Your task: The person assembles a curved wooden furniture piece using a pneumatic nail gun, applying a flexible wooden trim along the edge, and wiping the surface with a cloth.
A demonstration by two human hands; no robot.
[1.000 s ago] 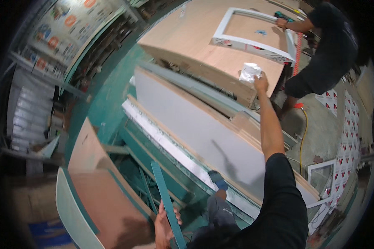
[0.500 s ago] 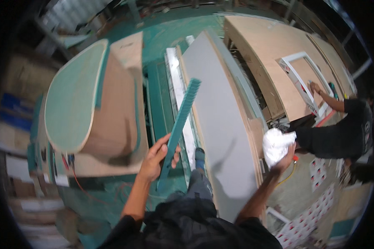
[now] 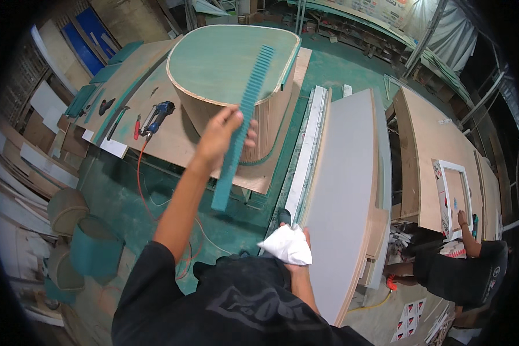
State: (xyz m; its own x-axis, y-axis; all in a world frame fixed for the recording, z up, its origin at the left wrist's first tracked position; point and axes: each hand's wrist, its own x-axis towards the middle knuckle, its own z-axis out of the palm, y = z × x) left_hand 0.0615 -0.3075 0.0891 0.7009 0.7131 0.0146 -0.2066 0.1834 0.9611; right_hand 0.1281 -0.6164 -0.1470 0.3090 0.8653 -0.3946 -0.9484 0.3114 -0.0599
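Observation:
My left hand (image 3: 220, 135) is closed around a long, thin green strip (image 3: 252, 85) with a row of slots cut across it. The strip is held up at a tilt, its slotted upper end overlapping the view of a rounded wooden box (image 3: 228, 63) with a green top. My right hand (image 3: 300, 271), close to my body, grips a crumpled white plastic bag (image 3: 288, 244); its contents are hidden and the bag partly covers the fingers. The rounded box stands on a plywood sheet (image 3: 256, 180), its curved wall ribbed with vertical lines.
A blue power tool (image 3: 158, 115) with an orange cord (image 3: 138, 167), red-handled pliers (image 3: 136, 128) and a hammer (image 3: 119, 122) lie left of the box. A long grey panel (image 3: 349, 184) lies at right. Beyond it, another person (image 3: 455, 268) works at a white frame (image 3: 441, 196).
My view has turned left toward the rounded box. The slotted strip has come up in front of the box, and my right hand has brought the white bag in close to my body.

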